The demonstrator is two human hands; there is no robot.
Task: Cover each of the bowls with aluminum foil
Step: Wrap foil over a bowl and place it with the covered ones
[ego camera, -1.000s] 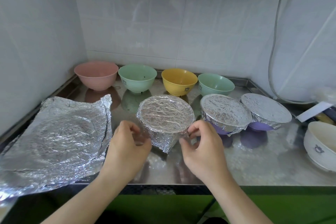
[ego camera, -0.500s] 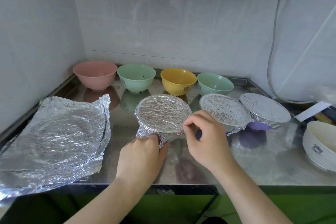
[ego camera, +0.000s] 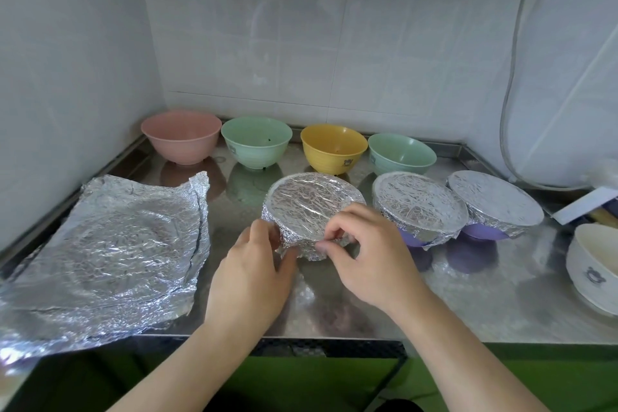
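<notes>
1. The left hand [ego camera: 254, 273] is seen pressed against the near-left side of the foil-wrapped bowl [ego camera: 312, 211], fingers curved round the crimped foil skirt and gripping it.
2. The right hand [ego camera: 364, 257] is shown at the near-right side of the same bowl, thumb and fingertips pinching a fold of foil just under the rim.
3. The foil-wrapped bowl is placed upright on the steel table [ego camera: 468, 304], its mouth facing up. Being round, it has no long axis to speak of, and its foil top is stretched flat.
4. To the right of that bowl, two purple bowls already capped in foil are seen, the nearer one [ego camera: 419, 206] just beside it and the second [ego camera: 495, 201] touching or overlapping the first.
5. Behind that bowl, four bowls are lined up uncovered: pink [ego camera: 182, 137], green [ego camera: 256, 142], yellow [ego camera: 333, 147] and a second green [ego camera: 401, 154].
6. Far right of that bowl, a white bowl [ego camera: 593, 264] is left bare.
7. Left of that bowl, a stack of foil sheets [ego camera: 110, 251] is laid flat.
8. The job is judged under halfway: two done, a third being crimped, five open.
</notes>
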